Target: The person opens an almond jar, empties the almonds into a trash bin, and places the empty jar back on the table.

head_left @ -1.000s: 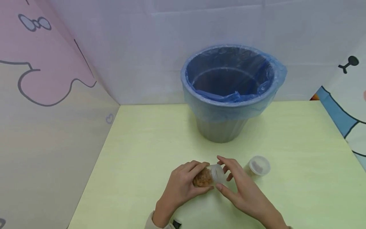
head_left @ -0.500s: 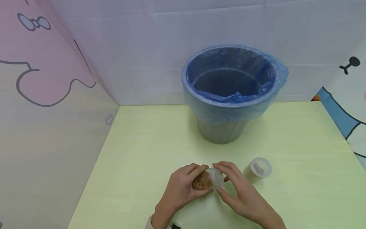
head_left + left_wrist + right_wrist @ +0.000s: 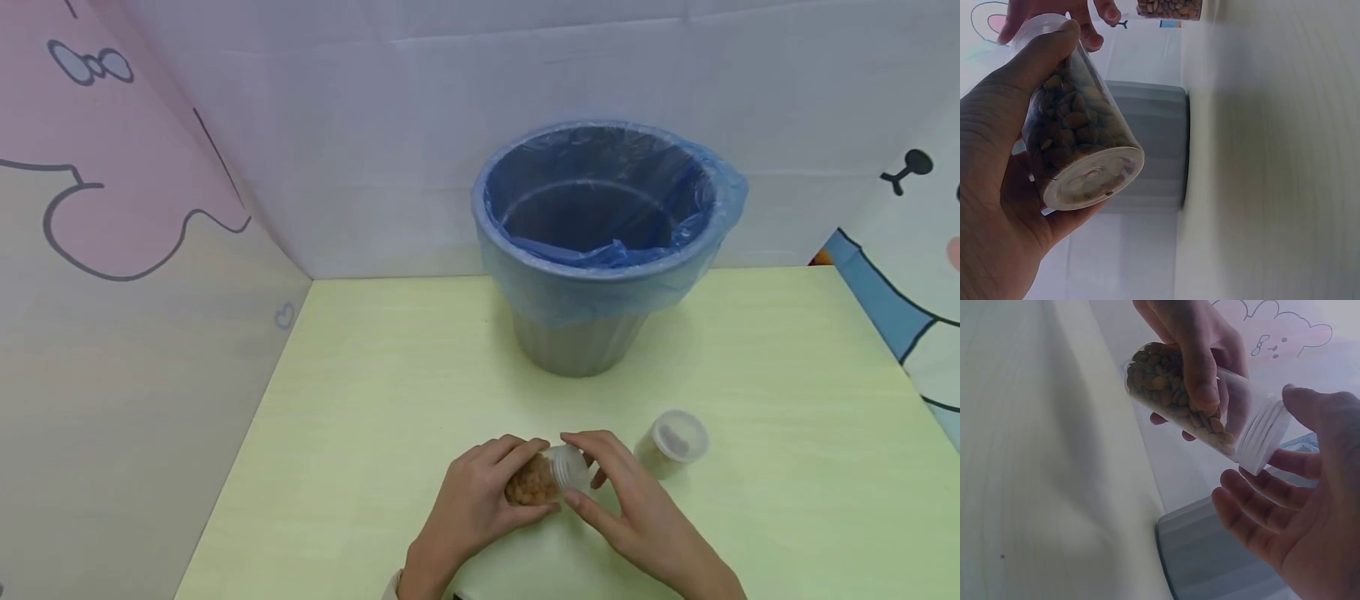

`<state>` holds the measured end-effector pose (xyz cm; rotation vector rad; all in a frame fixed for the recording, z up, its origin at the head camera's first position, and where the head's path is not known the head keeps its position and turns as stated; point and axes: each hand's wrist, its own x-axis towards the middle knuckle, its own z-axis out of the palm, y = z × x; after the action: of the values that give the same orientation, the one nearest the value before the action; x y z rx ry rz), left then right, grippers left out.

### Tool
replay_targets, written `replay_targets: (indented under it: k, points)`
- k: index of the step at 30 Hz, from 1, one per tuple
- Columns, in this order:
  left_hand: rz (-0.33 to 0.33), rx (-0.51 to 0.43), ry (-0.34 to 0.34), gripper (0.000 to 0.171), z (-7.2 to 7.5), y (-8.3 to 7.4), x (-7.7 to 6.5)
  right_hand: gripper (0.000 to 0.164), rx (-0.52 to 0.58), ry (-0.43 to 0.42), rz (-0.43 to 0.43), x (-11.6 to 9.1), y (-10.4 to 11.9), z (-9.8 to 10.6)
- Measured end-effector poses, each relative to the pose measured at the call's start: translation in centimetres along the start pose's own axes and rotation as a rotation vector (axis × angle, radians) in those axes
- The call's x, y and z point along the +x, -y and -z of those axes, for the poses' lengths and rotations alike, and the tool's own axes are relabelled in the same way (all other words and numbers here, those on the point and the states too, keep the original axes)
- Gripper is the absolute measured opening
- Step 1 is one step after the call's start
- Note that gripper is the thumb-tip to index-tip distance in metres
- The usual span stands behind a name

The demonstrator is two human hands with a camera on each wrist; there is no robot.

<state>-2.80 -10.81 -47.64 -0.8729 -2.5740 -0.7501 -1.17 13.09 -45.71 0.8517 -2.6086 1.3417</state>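
A clear plastic jar [image 3: 531, 481] of small brown pellet-like pieces lies tilted just above the table, its lid end toward the right. My left hand [image 3: 474, 507] grips the jar's body, thumb on one side and fingers on the other. At the ribbed translucent lid [image 3: 572, 469] is my right hand [image 3: 637, 512], pinching its rim between thumb and fingers. The right wrist view shows the lid [image 3: 1264, 434] on the jar's mouth. In the left wrist view the jar's round base [image 3: 1094, 178] faces the camera. Upright to the right stands a second lidded jar [image 3: 675, 442].
A grey bin [image 3: 573, 342] lined with a blue plastic bag [image 3: 585, 292] stands at the back of the pale yellow-green table [image 3: 360, 375]. A white sheet [image 3: 375, 167] hangs behind it. Side panels with cartoon drawings [image 3: 127, 225] border the table.
The right hand's fingers have closed in from around the lid onto its rim. Both hands and the jar have shifted slightly toward the near edge.
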Motion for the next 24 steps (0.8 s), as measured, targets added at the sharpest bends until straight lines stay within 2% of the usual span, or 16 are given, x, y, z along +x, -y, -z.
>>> replay_targets:
  k: [3,11,16,19,24]
  points:
    - [-0.007,0.006,-0.001,0.068,0.1,-0.2,-0.1,0.066,-0.002,0.007,-0.003,-0.2,0.2,0.0]
    - [-0.012,0.023,0.003,0.067,0.3,-0.5,-0.2,0.070,-0.027,0.001,0.084,-0.4,0.5,0.3]
    - [-0.014,0.021,0.002,0.068,0.4,-0.6,-0.4,0.074,-0.042,0.016,0.097,-0.6,1.0,0.5]
    - [-0.006,0.013,0.007,0.068,0.5,-0.7,-0.5,0.080,-0.056,0.011,0.080,-0.6,1.1,0.5]
    - [0.008,0.002,0.013,0.066,0.7,-0.9,-0.5,0.078,-0.105,-0.012,-0.027,-0.9,1.1,0.4]
